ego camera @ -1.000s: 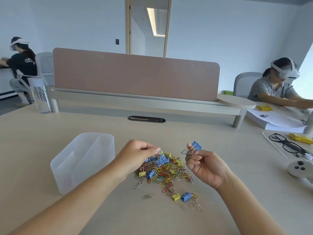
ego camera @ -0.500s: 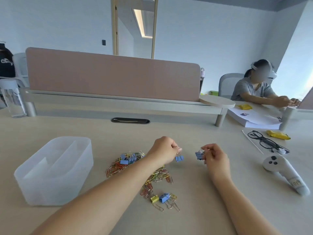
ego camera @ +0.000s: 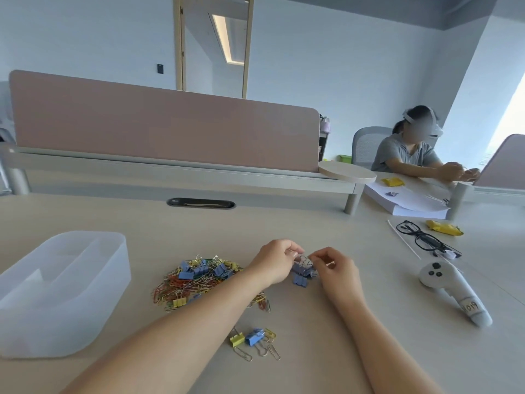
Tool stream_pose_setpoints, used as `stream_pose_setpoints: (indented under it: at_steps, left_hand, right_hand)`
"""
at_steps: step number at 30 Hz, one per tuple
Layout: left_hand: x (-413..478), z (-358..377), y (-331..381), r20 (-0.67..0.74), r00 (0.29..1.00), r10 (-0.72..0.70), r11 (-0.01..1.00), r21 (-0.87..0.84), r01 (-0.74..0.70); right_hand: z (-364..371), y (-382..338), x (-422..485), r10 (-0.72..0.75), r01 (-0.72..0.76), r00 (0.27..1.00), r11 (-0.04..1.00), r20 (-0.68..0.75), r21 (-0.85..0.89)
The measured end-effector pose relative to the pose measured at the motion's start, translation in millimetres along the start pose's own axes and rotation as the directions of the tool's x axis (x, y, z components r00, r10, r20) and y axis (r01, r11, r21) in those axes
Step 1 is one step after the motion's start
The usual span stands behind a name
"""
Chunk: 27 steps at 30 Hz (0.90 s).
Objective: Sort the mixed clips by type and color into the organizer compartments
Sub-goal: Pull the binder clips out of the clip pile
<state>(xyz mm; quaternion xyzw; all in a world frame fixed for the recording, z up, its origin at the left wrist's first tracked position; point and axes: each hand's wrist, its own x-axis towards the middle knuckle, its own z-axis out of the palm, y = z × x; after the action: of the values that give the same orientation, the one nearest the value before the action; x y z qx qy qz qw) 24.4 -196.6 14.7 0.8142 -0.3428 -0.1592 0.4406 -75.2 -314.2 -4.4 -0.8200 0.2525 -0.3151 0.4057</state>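
Note:
A mixed pile of coloured paper clips and binder clips (ego camera: 196, 278) lies on the table in front of me. My left hand (ego camera: 274, 261) and my right hand (ego camera: 333, 265) meet just right of the pile, both pinching a small cluster of blue binder clips (ego camera: 302, 273) that touches the table. A translucent white organizer (ego camera: 61, 291) with inner dividers stands at the left, apart from both hands. A yellow binder clip (ego camera: 237, 339), a blue binder clip (ego camera: 254, 336) and a few loose paper clips lie nearer to me.
A white controller (ego camera: 451, 291) lies to the right, with black glasses (ego camera: 420, 237) and a yellow packet (ego camera: 444, 227) behind it. A pink divider panel (ego camera: 164, 126) on a raised shelf bounds the far side. Another person (ego camera: 412, 149) sits at the right.
My two hands have come together; the blue binder clip in my left hand now joins the blue clips at my right hand. The camera has turned rightward.

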Motion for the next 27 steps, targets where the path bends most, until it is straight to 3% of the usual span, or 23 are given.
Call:
stream_pose_setpoints:
  at_steps: [5, 9, 14, 21, 27]
  left_hand:
    - [-12, -24, -4, 0.061, 0.998, 0.014, 1.0, -0.003, -0.013]
    - [-31, -56, -6, 0.004, 0.997, 0.072, 0.997, -0.002, -0.072]
    - [-70, -104, -17, -0.109, 0.983, 0.146, 0.989, -0.022, -0.149]
    - [-109, -139, -63, -0.3, 0.943, 0.144, 0.974, 0.213, -0.081]
    - [-116, -137, -85, -0.263, 0.962, 0.072, 0.959, 0.285, 0.006]
  right_hand:
    - [1, -6, -4, -0.068, 0.068, 0.996, 0.998, -0.052, -0.017]
    - [7, -15, -12, -0.24, 0.237, 0.968, 0.97, -0.075, -0.054]
    - [21, -23, -22, -0.373, 0.377, 0.926, 0.916, 0.057, -0.133]
    - [40, -34, -38, -0.465, 0.511, 0.839, 0.852, 0.282, -0.113]
    - [63, -50, -37, -0.49, 0.581, 0.78, 0.798, 0.39, -0.159]
